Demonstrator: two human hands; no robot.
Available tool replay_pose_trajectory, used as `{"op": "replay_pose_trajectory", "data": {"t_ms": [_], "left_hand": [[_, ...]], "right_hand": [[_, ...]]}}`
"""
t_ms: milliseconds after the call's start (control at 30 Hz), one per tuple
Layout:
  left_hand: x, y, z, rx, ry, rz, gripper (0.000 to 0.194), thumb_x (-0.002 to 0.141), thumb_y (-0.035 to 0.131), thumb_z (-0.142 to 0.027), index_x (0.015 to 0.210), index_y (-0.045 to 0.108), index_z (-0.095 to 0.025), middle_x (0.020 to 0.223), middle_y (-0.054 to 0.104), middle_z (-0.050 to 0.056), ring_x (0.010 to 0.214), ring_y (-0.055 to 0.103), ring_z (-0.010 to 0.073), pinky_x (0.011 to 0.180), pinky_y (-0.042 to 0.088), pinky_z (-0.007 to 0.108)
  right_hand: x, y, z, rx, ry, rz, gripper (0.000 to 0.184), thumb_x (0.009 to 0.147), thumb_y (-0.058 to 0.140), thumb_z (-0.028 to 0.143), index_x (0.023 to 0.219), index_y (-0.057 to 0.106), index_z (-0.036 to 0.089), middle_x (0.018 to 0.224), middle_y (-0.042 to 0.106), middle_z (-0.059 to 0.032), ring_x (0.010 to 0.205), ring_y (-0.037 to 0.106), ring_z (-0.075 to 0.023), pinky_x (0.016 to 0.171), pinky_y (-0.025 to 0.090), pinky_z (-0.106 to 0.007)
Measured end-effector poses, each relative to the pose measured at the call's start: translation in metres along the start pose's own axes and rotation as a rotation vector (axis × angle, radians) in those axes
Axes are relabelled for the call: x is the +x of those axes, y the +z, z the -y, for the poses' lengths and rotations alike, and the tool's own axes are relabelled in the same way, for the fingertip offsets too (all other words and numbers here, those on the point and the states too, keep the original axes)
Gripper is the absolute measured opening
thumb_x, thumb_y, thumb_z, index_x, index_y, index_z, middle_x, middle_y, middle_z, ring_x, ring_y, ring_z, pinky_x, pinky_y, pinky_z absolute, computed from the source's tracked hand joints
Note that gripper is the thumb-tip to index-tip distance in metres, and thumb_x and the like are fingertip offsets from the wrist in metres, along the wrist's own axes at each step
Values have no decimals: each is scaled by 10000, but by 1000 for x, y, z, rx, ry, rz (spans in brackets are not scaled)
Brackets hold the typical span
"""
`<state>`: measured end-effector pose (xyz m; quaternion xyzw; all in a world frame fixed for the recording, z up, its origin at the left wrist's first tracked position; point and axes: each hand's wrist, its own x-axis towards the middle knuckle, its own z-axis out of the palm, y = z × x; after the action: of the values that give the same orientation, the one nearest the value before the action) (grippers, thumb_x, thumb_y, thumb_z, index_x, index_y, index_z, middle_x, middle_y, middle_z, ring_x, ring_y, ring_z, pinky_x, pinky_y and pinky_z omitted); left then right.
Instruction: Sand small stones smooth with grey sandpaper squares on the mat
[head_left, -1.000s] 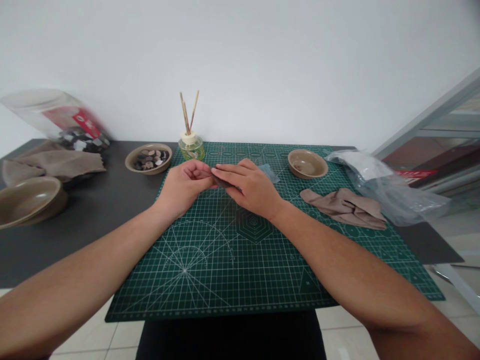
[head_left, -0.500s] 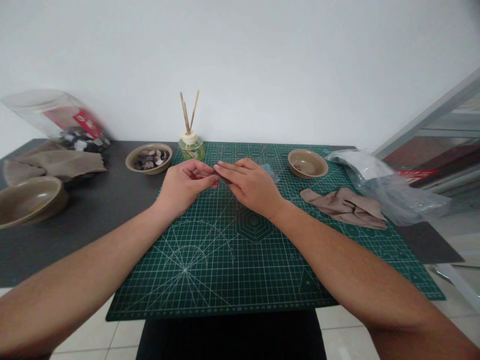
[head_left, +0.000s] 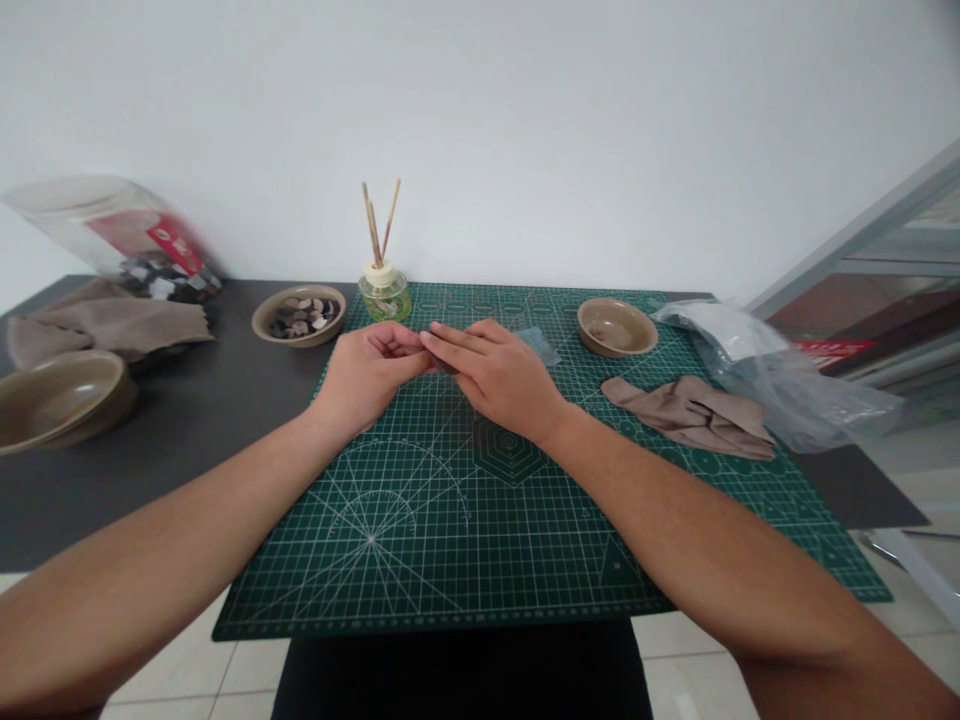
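Observation:
My left hand [head_left: 373,372] and my right hand [head_left: 504,370] meet fingertip to fingertip above the green cutting mat [head_left: 420,560]. The left thumb and fingers are closed in a pinch, and whatever lies between them is hidden. Under the right hand's straight fingers shows the edge of a dark thin piece [head_left: 444,367], gripped against the left fingertips; its kind cannot be made out. Just behind the right hand a pale blue translucent sheet [head_left: 538,345] lies on the mat, partly covered.
Left stand a bowl of dark and brown pieces [head_left: 298,338], a larger bowl [head_left: 67,435], a cloth [head_left: 120,325] and a clear jar [head_left: 112,225]. A reed diffuser [head_left: 385,295] stands behind. Right are a small bowl [head_left: 616,345], a crumpled cloth [head_left: 690,417] and a plastic bag [head_left: 780,375].
My right fingertips have slid slightly left over the left fingertips. The left hand has stayed almost in place, and the things around are unmoved.

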<state>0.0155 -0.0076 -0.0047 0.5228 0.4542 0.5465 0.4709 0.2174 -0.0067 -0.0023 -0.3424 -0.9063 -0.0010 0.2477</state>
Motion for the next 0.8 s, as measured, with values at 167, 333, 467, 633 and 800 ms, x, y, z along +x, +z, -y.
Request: {"op": "replay_pose_trajectory", "data": {"t_ms": [167, 333, 467, 633, 800], "left_hand": [[0, -2, 2, 2, 0, -13, 209, 612, 940, -213, 722, 765, -178, 703, 788, 6, 676, 755, 156, 758, 643, 300], [1, -2, 3, 8, -8, -7, 273, 587, 975, -248, 748, 769, -170, 733, 798, 18, 698, 758, 167, 749, 632, 311], [2, -3, 4, 34, -21, 10, 240, 608, 961, -245, 741, 772, -177, 726, 795, 15, 689, 749, 166, 749, 623, 312], [1, -5, 5, 79, 4, 32, 164, 668, 921, -229, 735, 776, -188, 725, 798, 16, 698, 750, 159, 762, 609, 300], [0, -3, 2, 29, -7, 14, 251, 619, 968, -258, 753, 769, -184, 730, 795, 12, 697, 754, 170, 773, 628, 326]], "right_hand": [[-1, -1, 0, -14, 27, -2, 528, 1105, 487, 129, 1606, 629, 215, 1648, 634, -67, 1272, 655, -263, 1152, 552, -476], [-1, -2, -2, -15, 70, 2, 534, 1084, 507, 115, 1595, 642, 197, 1628, 653, -67, 1231, 650, -269, 1147, 553, -468], [0, -1, -2, -8, 47, -10, 533, 1090, 498, 122, 1595, 642, 216, 1628, 653, -56, 1237, 655, -262, 1157, 549, -469], [0, -1, 0, 0, 23, 5, 508, 1106, 502, 162, 1583, 658, 244, 1625, 657, -47, 1242, 653, -268, 1140, 556, -474], [-1, -4, -1, 6, 74, 12, 554, 1086, 482, 112, 1603, 635, 238, 1630, 649, -54, 1258, 661, -264, 1132, 555, -473]]}}
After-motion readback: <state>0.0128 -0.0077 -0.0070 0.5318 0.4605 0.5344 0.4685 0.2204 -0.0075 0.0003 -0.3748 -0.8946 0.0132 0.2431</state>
